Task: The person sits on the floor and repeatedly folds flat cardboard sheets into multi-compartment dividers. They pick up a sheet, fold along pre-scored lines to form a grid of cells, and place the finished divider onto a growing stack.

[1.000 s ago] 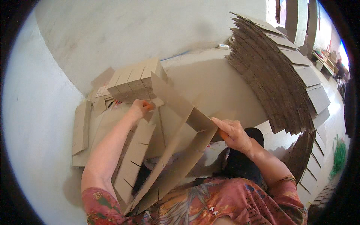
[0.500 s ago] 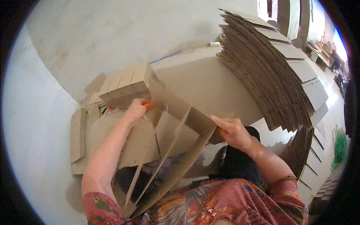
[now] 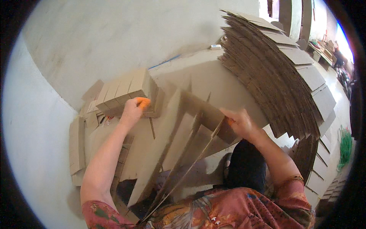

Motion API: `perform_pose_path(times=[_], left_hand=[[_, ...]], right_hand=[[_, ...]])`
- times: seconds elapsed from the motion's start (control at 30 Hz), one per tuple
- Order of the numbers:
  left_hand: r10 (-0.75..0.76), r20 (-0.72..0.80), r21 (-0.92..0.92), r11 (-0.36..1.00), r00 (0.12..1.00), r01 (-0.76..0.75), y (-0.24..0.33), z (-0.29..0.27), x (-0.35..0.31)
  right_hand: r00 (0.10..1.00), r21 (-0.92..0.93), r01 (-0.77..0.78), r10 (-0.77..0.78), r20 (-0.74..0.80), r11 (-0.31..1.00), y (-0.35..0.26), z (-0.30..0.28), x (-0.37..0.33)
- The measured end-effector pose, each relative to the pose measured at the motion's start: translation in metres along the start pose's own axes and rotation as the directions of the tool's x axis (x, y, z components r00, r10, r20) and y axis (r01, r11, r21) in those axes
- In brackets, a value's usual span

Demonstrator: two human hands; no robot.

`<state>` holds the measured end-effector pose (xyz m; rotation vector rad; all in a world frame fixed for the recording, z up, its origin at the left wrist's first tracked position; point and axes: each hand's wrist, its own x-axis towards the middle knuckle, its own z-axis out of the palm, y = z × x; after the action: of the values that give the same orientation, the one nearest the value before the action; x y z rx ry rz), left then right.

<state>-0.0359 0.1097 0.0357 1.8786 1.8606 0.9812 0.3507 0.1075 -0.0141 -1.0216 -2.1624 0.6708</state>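
Head view shows a person bent over a low cardboard-covered work surface point(image 3: 198, 72) beside a pale floor point(image 3: 34, 126). Against the frame of a second ago, the left hand point(image 3: 131, 110) has moved up and left — it was resting on the slotted strips near the middle, and now it presses against a small block of folded cardboard pieces point(image 3: 126, 89) at the far left of the surface, an orange fingertip cover point(image 3: 143, 102) showing at its tip. Its fingers are curled against the block's near edge; whether they actually pinch a piece cannot be told. The interlocked cardboard divider point(image 3: 179, 141) has opened out as well: earlier its strips lay nearly flat and bunched, now they stand on edge and fan apart.

The right hand point(image 3: 240, 122) grasps the top edge of the divider's far cross strip, fingers closed around it. The divider sits between the two hands and the person's lap, its long strips running from the lower left, near the patterned red shirt point(image 3: 213, 213), up toward the upper right, where the cross strip meets them. A tall fanned stack of flat cardboard sheets point(image 3: 278, 72) rises just behind the right hand — close, but not touching it. A small white object point(image 3: 215, 47) lies at the surface's far edge.
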Motion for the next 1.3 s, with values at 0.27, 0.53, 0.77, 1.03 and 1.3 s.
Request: perform_pose_path(times=[0.27, 0.53, 0.77, 1.03, 1.3], left_hand=[[0.19, -0.098, 0.691, 0.72, 0.977, -0.07, -0.078, -0.006, 0.061], [0.165, -0.168, 0.614, 0.788, 0.972, -0.027, -0.085, -0.017, 0.09], [0.138, -0.25, 0.415, 0.909, 0.958, -0.023, -0.116, -0.029, 0.084], [0.052, -0.242, 0.305, 0.952, 0.969, 0.026, -0.134, -0.035, 0.088], [0.276, -0.566, 0.222, 0.958, 0.777, -0.179, -0.101, -0.114, 0.087]], right_hand=[[0.982, -0.11, -0.162, 0.171, 0.079, 0.981, 0.037, -0.004, 0.054], [0.769, -0.38, 0.244, -0.416, -0.485, 0.892, 0.037, 0.022, 0.036], [0.895, -0.119, 0.092, -0.135, -0.425, 0.989, 0.067, 0.079, -0.124], [0.999, -0.131, -0.013, 0.006, -0.049, 0.991, 0.063, 0.092, -0.149], [0.997, -0.105, -0.067, 0.062, -0.051, 0.992, 0.056, 0.088, -0.149]])
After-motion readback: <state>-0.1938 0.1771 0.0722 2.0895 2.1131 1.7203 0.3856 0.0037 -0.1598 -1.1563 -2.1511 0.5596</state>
